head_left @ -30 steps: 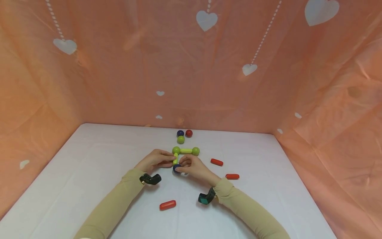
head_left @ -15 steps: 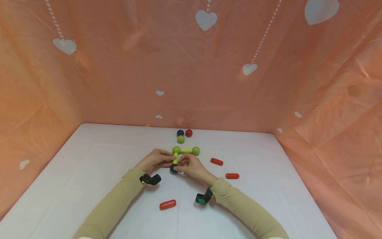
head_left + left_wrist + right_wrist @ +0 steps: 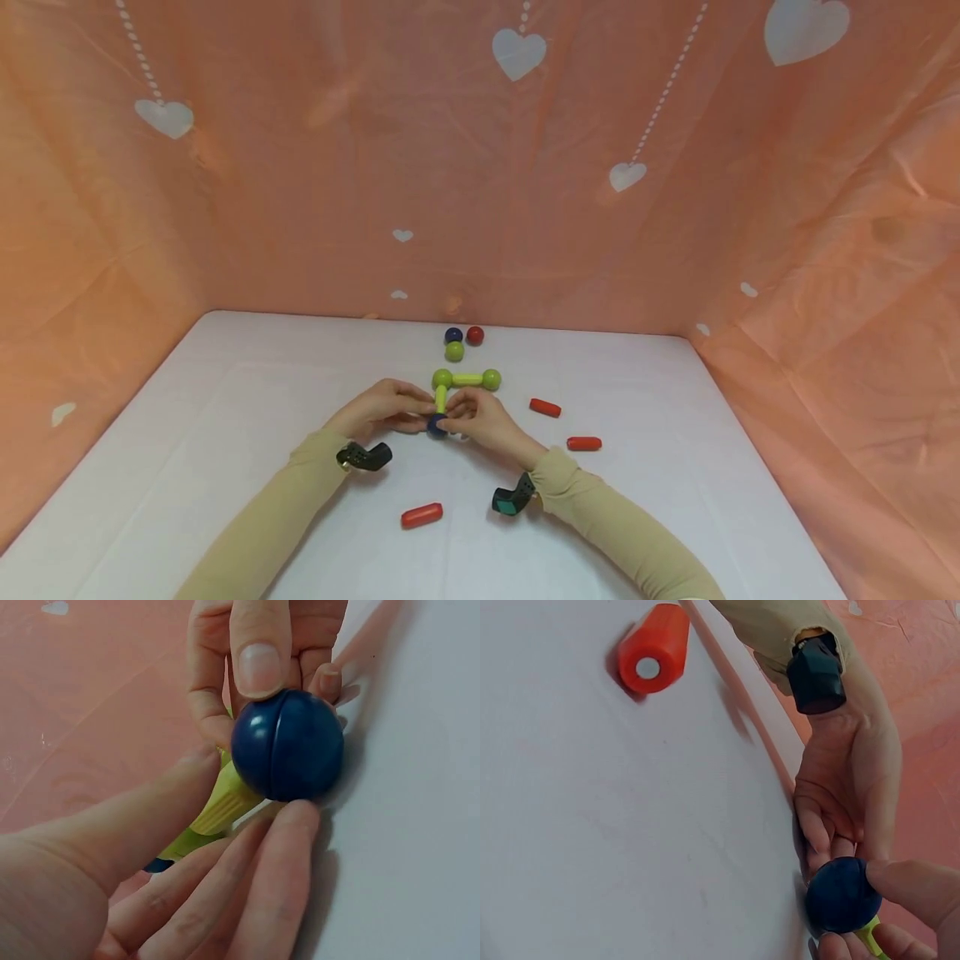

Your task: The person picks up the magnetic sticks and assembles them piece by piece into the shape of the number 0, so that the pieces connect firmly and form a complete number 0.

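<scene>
In the head view my right hand (image 3: 491,425) pinches a glossy dark blue ball (image 3: 437,426), its thumb on the ball. The ball sits at the near end of a yellow-green rod (image 3: 441,400). That rod meets a green ball (image 3: 442,379), from which a second yellow-green rod (image 3: 467,380) runs right to another green ball (image 3: 491,379). My left hand (image 3: 382,408) lies at the left of the blue ball, fingers fairly straight. In the left wrist view its thumb is beside the ribbed rod (image 3: 225,802) and a fingertip is at the underside of the blue ball (image 3: 289,746).
Behind the joined pieces are a loose blue ball (image 3: 453,335), a red ball (image 3: 475,335) and a green ball (image 3: 454,352). Red rods lie at the right (image 3: 545,407), farther right (image 3: 584,443) and in front (image 3: 422,516) on the white table (image 3: 300,358). One red rod (image 3: 654,649) shows a round metal end.
My right hand and the blue ball have shifted slightly left, against the rod's end. My left hand has drawn back a little leftward, baring more of the rod.
</scene>
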